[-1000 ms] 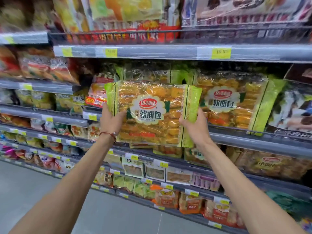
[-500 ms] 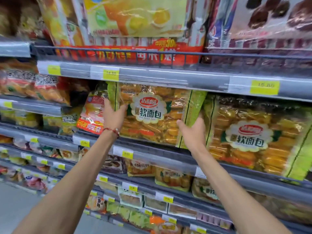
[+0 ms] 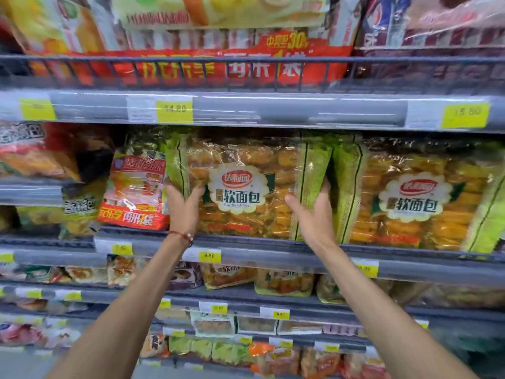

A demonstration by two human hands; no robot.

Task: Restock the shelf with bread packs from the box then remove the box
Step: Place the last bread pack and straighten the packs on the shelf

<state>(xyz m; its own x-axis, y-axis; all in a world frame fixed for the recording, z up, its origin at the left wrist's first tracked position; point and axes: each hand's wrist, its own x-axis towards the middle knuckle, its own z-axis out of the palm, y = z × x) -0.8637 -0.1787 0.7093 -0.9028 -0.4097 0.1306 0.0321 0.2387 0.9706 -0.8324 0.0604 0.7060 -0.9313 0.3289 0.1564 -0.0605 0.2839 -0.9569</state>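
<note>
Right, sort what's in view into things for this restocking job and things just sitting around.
Job: bread pack, gripped by left hand and right hand; shelf beneath it; matching pack beside it. Box not in view.
Just there: red packet; yellow price tag; bags on the shelf above; packs on lower shelves.

bread pack (image 3: pixel 246 170): moved from mid-air onto shelf (image 3: pixel 273 254) | now upright just beside matching pack (image 3: pixel 415 198)
</note>
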